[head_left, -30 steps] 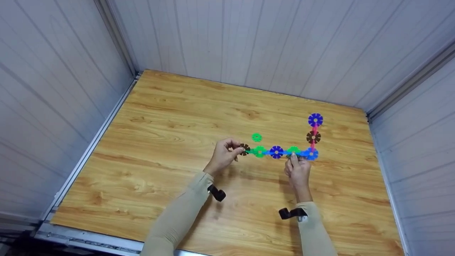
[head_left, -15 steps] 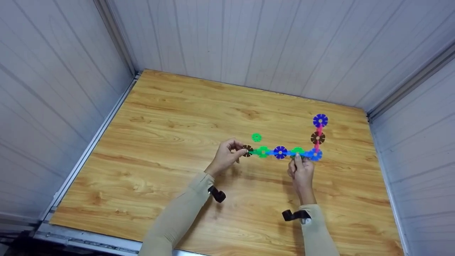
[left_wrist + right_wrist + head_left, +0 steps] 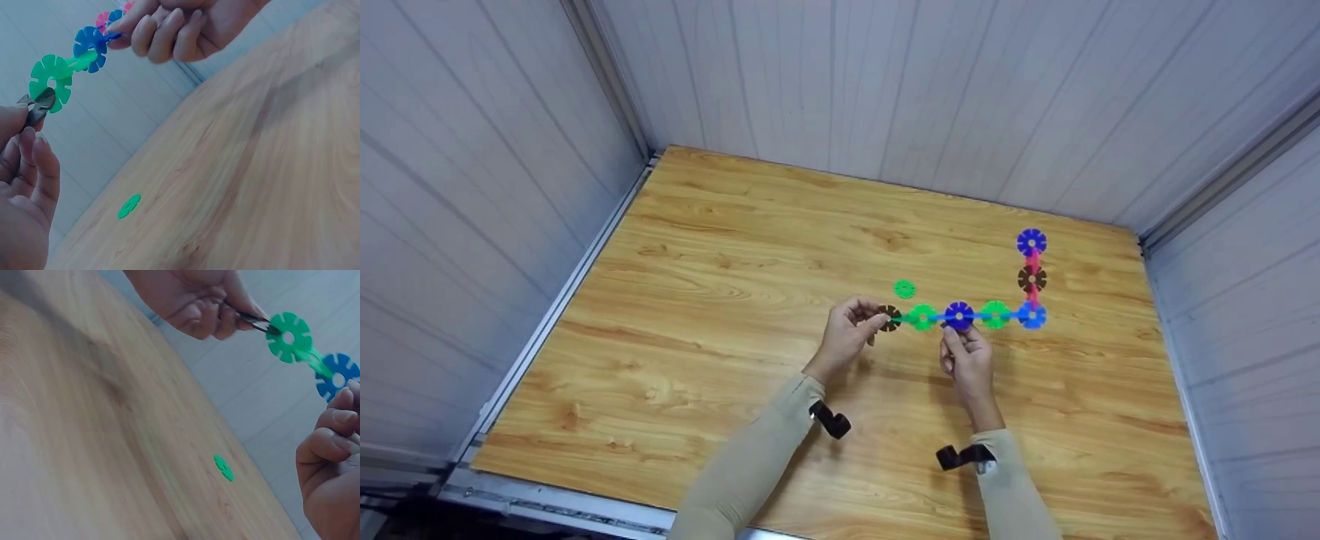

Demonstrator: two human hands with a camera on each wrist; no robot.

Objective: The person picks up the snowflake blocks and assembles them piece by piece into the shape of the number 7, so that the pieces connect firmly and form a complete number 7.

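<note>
A chain of interlocking notched plastic discs is raised above the table in an L shape. My left hand [image 3: 846, 334] pinches the dark brown disc [image 3: 889, 319] at its left end. Along the row come a green disc [image 3: 923, 317], a dark blue disc [image 3: 959, 316], another green disc and a light blue disc [image 3: 1032, 315] at the corner. My right hand [image 3: 971, 364] grips the chain at the dark blue disc, from its near side. From the corner, pink pieces and a brown disc [image 3: 1032, 279] lead away to a dark blue disc [image 3: 1031, 242].
One loose green disc [image 3: 904, 289] lies flat on the wooden table [image 3: 720, 247], just beyond the chain's left part. Pale panelled walls [image 3: 870, 82] enclose the table at the back and both sides.
My right hand has shifted left along the chain, from the green disc near the corner to the dark blue disc. My left hand, still holding the brown disc, has moved slightly right with the chain.
</note>
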